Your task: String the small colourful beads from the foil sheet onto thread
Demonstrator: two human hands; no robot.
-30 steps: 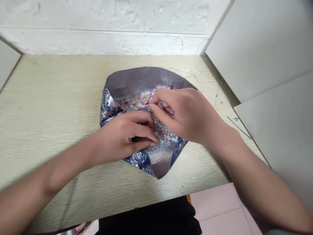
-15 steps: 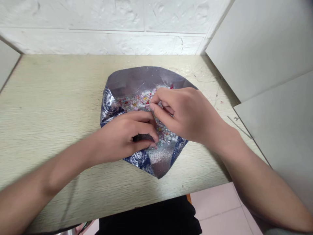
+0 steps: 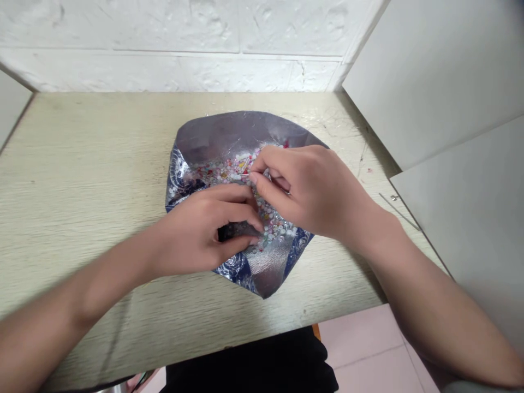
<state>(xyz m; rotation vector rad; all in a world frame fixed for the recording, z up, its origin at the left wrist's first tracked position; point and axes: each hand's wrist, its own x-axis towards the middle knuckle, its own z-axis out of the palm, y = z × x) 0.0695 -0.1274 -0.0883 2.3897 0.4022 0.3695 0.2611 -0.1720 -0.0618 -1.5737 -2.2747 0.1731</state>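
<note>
Loose beads [image 3: 272,229], mostly clear and white with some pink, red and yellow, lie in a shallow blue-and-silver foil-like container [image 3: 270,267]. My right hand [image 3: 303,183] is over the container's right side, thumb and index finger pinched on a thin, pale needle-like piece [image 3: 244,174] that points left. My left hand [image 3: 221,224] reaches in over the near left rim. Its fingers are curved, with the thumb and index tips slightly apart among the beads. No bead shows clearly between them.
The container stands on a pale wood-grain table [image 3: 82,180]. A white brick-patterned wall [image 3: 176,68] rises behind, and white panels [image 3: 446,82] close in the right side. Clear thread-like strands [image 3: 327,117] lie at the back right. A thin grey rod [image 3: 399,211] rests near the right edge.
The left thumb and index tips have parted slightly. The right hand keeps its pinch, and the container appears slightly farther left in view.
</note>
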